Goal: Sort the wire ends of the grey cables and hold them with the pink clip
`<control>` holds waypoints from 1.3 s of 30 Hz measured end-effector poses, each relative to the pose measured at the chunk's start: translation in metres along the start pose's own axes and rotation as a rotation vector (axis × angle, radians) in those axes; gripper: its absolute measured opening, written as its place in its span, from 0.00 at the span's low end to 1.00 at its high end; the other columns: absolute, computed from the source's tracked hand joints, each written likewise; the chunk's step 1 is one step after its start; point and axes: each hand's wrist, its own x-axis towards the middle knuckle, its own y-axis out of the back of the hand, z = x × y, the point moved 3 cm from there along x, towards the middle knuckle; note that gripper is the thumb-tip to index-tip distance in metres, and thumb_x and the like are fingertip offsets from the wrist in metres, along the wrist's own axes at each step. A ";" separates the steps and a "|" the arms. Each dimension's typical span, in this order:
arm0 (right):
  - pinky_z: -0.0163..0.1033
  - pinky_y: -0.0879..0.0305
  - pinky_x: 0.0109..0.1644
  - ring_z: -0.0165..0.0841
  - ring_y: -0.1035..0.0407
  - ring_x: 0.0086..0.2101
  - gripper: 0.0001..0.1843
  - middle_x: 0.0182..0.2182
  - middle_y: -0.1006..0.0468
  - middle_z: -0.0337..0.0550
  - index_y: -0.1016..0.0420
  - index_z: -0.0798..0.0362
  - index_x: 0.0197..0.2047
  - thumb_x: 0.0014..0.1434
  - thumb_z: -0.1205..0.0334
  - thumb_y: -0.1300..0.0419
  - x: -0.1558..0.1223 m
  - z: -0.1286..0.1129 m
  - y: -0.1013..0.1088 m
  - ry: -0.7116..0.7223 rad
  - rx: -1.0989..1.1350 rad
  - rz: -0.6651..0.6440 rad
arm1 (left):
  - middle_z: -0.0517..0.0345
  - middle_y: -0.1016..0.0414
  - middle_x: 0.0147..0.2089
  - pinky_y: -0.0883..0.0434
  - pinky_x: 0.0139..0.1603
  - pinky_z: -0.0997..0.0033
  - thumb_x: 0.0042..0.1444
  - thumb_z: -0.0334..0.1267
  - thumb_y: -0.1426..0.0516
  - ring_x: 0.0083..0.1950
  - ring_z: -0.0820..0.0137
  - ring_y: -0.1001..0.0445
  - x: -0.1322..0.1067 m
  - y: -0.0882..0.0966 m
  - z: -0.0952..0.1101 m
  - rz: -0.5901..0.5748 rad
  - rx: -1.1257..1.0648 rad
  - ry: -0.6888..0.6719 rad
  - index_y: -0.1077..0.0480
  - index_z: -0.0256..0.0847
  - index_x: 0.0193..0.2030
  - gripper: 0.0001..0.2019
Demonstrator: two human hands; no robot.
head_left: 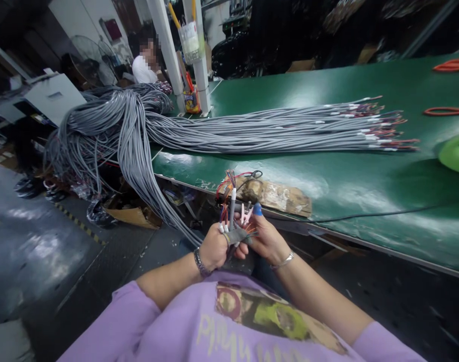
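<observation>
Grey cables point(233, 212) are clasped by the left hand point(214, 247), seven o'clock from the board point(286, 197), the right hand point(269, 240)'s hold cannot be told, and wires point(225, 213) could be bent by squeezing.

A glossy green workbench point(350, 186) fills centre and right, bearing long grey cables point(252, 131) across upper centre, thin orange-red loops point(454, 65) upper right, a scuffed brown slab point(286, 197) below centre.
</observation>
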 end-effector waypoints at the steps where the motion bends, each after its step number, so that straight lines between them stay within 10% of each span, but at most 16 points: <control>1: 0.42 0.35 0.16 0.32 0.37 0.11 0.39 0.25 0.21 0.44 0.25 0.52 0.40 0.51 0.23 0.52 0.001 0.002 0.000 -0.035 0.065 -0.012 | 0.60 0.31 0.15 0.35 0.16 0.76 0.30 0.57 0.31 0.15 0.75 0.34 0.000 0.000 0.000 0.005 -0.007 -0.003 0.33 0.36 0.23 0.26; 39: 0.40 0.32 0.14 0.35 0.31 0.13 0.29 0.22 0.20 0.45 0.24 0.55 0.36 0.54 0.33 0.41 0.011 0.016 0.013 -0.030 0.347 -0.040 | 0.59 0.32 0.14 0.38 0.14 0.77 0.27 0.58 0.30 0.13 0.75 0.35 0.001 -0.002 -0.007 0.017 -0.011 0.027 0.33 0.36 0.21 0.28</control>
